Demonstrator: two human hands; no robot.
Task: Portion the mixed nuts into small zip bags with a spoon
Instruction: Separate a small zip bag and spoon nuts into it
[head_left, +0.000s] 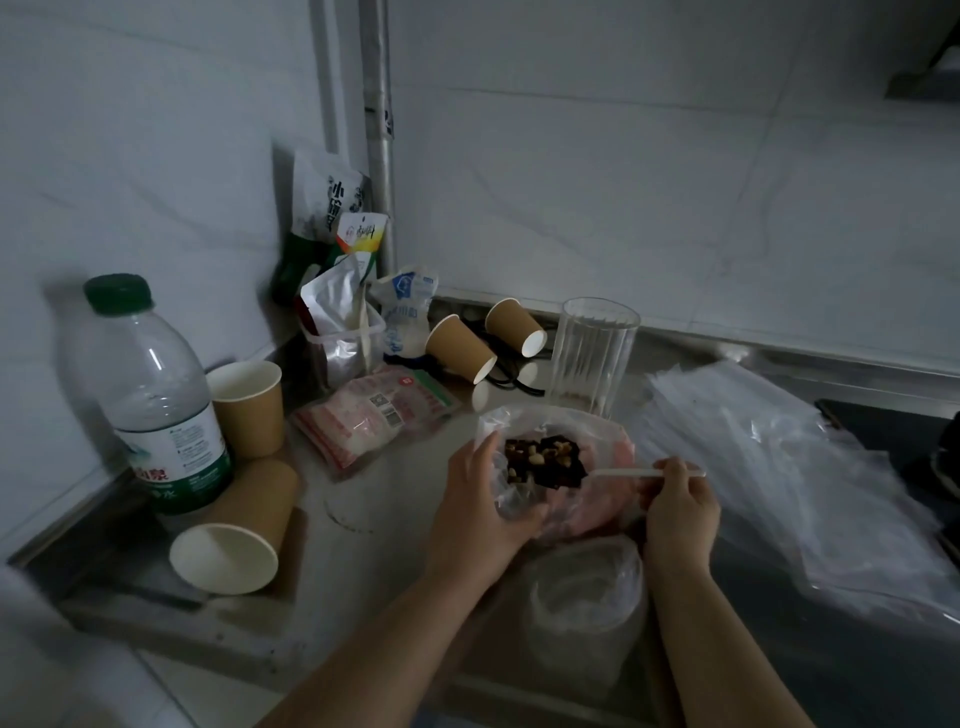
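Right grip (675, 499) pinches the spoon (644, 472), seemingly dipped into nuts (543, 457) left grip (480, 514) holds bagged.

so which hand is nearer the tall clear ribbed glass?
Right. The right hand pinches the white spoon handle below the tall clear ribbed glass; the left hand grips the nut bag, farther left.

On the grey steel counter (395, 525), the clear plastic bag of mixed nuts (558, 467) sits in front of me, a tall clear ribbed glass (589, 353) behind it. Toward the left edge stands a green-capped water bottle (156, 395), brown paper cups (249, 408) beside it. Clear zip bags (769, 467) pile to my right.
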